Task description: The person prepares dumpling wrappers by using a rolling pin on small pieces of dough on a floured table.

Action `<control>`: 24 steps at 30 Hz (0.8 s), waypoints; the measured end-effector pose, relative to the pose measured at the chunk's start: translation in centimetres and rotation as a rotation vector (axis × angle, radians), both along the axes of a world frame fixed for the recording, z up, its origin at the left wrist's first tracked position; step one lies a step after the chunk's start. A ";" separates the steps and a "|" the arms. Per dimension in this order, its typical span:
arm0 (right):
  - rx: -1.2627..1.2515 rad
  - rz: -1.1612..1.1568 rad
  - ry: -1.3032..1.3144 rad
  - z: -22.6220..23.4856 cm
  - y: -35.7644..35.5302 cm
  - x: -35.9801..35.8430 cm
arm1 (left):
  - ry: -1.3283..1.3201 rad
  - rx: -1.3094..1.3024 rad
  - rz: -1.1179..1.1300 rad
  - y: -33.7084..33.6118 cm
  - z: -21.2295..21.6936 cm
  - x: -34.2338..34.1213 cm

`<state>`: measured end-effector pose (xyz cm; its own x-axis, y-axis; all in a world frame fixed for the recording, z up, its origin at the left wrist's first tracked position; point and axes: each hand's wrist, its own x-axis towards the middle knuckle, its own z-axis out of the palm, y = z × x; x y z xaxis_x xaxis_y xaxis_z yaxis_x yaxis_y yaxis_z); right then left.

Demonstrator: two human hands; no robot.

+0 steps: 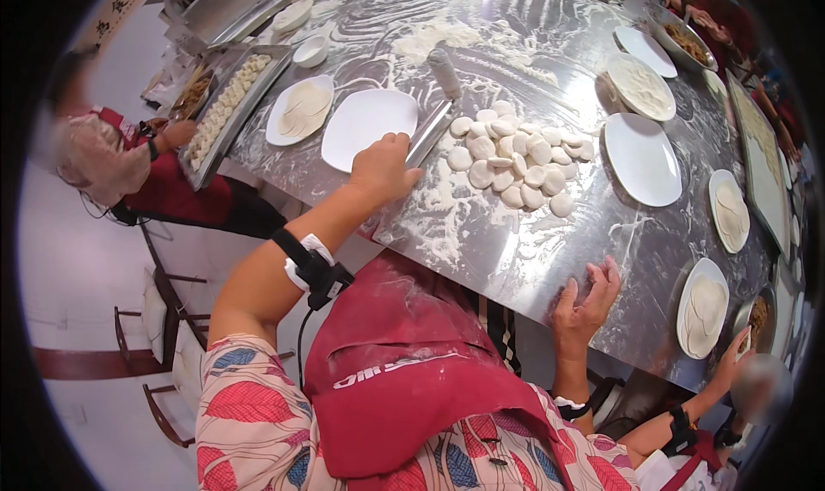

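Observation:
My left hand (384, 168) reaches over the table, its bent fingers closed over the near right corner of a square white plate (365, 121), thumb out to the right. Just beside it lies a flat shiny metal strip (427, 134), like a blade. A pale, flour-covered cylinder (444, 71) adjoins its far end; I cannot tell if they are one tool. My right hand (587, 302) hovers by the table's near edge, fingers spread, holding nothing. Several small flattened dough discs (520, 160) lie heaped between my hands.
Left: a plate of dough wrappers (301, 111), a small white bowl (311, 52), and a tray of dumplings (225, 104) with a co-worker (120, 156). Right: a bare white plate (643, 160), a plate of flour (640, 87), and wrapper plates (703, 310). Another person's hand (730, 358) is near a filling bowl (759, 315).

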<state>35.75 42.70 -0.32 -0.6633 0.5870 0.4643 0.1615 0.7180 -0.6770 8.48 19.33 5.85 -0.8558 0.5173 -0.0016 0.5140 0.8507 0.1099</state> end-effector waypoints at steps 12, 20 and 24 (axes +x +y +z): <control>0.205 -0.116 -0.064 -0.2 -0.7 -0.7 | 0.138 0.113 -0.146 1.5 -2.5 -1.9; 0.288 -0.151 0.018 -0.2 -1.2 -0.8 | 0.009 0.406 -0.527 0.0 0.9 2.2; 0.256 -0.099 0.169 0.5 -1.2 -0.4 | 0.207 0.368 -0.764 0.2 -2.8 5.6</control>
